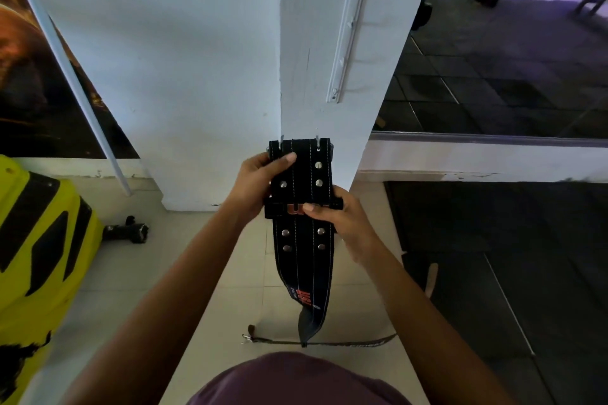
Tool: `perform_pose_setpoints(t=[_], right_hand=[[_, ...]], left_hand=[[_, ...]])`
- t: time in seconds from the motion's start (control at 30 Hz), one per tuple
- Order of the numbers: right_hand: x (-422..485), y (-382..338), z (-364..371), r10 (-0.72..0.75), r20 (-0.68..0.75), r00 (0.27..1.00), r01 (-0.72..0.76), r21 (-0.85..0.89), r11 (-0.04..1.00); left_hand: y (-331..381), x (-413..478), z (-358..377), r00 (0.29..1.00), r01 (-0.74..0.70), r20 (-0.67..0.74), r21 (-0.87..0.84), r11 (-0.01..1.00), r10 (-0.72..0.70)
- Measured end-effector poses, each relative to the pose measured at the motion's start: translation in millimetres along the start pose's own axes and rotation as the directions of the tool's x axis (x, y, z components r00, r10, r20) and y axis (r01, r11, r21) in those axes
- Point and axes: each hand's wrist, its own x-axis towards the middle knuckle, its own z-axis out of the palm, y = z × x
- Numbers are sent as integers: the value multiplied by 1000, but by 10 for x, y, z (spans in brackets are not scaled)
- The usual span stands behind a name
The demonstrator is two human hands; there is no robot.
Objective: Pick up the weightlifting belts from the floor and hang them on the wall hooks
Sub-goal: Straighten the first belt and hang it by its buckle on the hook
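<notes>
Holding black belt (301,217) in both hands, long axis 12–6 | left hand (260,182) grips upper part, right hand (339,223) the keeper loop | hook rail (350,23) at 1 o'clock on pillar, above; left hand nearer.

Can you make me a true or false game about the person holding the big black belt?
1. Both hands hold the black belt. True: the left hand and right hand grip it.
2. The belt lies flat on the floor. False: it is held up, its tail hanging down.
3. A thin strap lies on the floor. True.
4. The hook rail on the pillar has a belt on it. False: it is bare.
</notes>
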Motion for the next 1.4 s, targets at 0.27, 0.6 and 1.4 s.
perform_pose_setpoints(t=[0.27,0.6,1.4], right_hand=[[74,-150,-93,-46,-128,991,52,44,998],[23,-88,-125,-33,-119,992,35,12,999],[590,-1393,96,-206,-361,909,208,-34,978]], left_hand=[[-274,-112,5,968,79,226,132,988,-108],[-345,-311,93,985,66,152,101,993,-80],[1090,243,809,976,-187,-107,26,982,189]])
